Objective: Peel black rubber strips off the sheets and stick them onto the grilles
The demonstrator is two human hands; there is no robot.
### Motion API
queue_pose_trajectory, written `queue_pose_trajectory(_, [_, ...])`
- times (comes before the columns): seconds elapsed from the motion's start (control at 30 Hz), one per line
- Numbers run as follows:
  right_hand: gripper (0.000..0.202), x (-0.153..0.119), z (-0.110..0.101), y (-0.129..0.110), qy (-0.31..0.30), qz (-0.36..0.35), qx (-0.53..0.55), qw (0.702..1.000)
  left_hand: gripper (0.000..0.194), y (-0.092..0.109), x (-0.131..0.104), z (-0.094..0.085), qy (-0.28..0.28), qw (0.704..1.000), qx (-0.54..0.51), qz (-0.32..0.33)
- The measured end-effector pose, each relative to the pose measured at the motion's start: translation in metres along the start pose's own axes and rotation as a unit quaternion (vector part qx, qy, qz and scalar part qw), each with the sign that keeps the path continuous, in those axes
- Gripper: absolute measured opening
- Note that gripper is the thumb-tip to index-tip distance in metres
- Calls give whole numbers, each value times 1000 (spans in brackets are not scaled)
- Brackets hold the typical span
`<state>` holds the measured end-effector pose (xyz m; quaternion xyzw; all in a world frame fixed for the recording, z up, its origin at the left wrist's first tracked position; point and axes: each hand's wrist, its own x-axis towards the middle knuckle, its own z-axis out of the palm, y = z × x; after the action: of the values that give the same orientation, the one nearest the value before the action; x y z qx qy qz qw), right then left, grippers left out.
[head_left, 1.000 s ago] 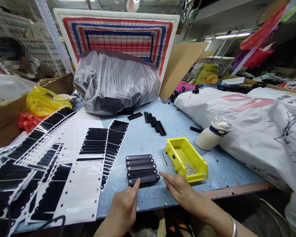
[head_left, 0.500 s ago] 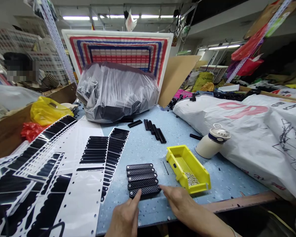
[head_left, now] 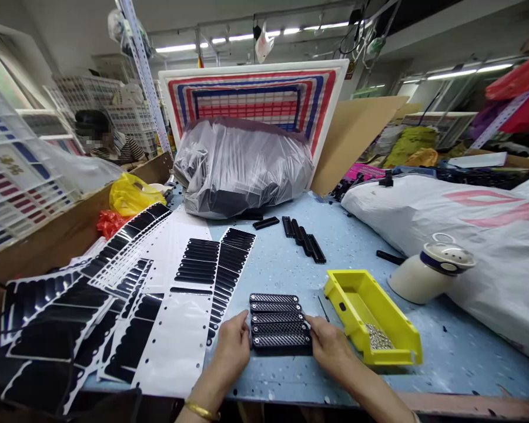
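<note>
Several black textured strips [head_left: 278, 319] lie side by side in a block on the blue speckled table [head_left: 286, 382]. At the block's left edge is my left hand [head_left: 233, 343], its fingers drawn together beside the strip ends. My right hand [head_left: 328, 341] touches the right ends with its thumb and fingers closed together. Silvery round bits at the strip ends show on both sides. A thin dark stick [head_left: 323, 308] lies between the block and a yellow bin [head_left: 350, 294], which holds small metal pieces [head_left: 378, 337].
Sheets of black strips [head_left: 198, 261] cover the left side. Loose black pieces [head_left: 303, 238] lie farther back, before a plastic-wrapped bundle [head_left: 247, 170]. A cream bottle [head_left: 417, 279] and white sacks [head_left: 476, 217] stand right. A person [head_left: 114, 144] is at the far left.
My left hand has moved from the front strip to the block's left edge. My right hand stays at the right ends, now higher up. The view has turned left.
</note>
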<state>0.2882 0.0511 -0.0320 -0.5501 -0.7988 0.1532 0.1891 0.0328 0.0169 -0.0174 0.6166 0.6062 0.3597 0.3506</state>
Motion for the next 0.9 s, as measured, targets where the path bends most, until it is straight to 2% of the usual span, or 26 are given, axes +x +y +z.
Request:
queue_pose_trajectory(0.1, [43,1,1,1,4,5,-4,1000,35,11,3,-2,5,999,21,42])
queue_pose_trajectory(0.27, [41,-1,4,-1,15,23,-2,1000,43,20,7,-1,10,996,15,92])
queue_pose_trajectory(0.37, [41,0,2,-2,25,34,6,999,45,12,9,2,6,995,35,90])
queue_pose_trajectory(0.5, [44,11,-6,2,41,57,5,998,45,-7,14,2,79,994,63,45])
queue_pose_trajectory(0.57, [44,22,-11,4,46,66,3,997,46,-10,20,-1,102,992,64,40])
queue_pose_trajectory(0.73, [38,50,-16,-4,40,60,9,997,51,4,40,-4,59,997,28,42])
queue_pose_trajectory(0.9, [41,56,-12,-15,24,43,23,999,47,13,44,-4,44,997,41,40])
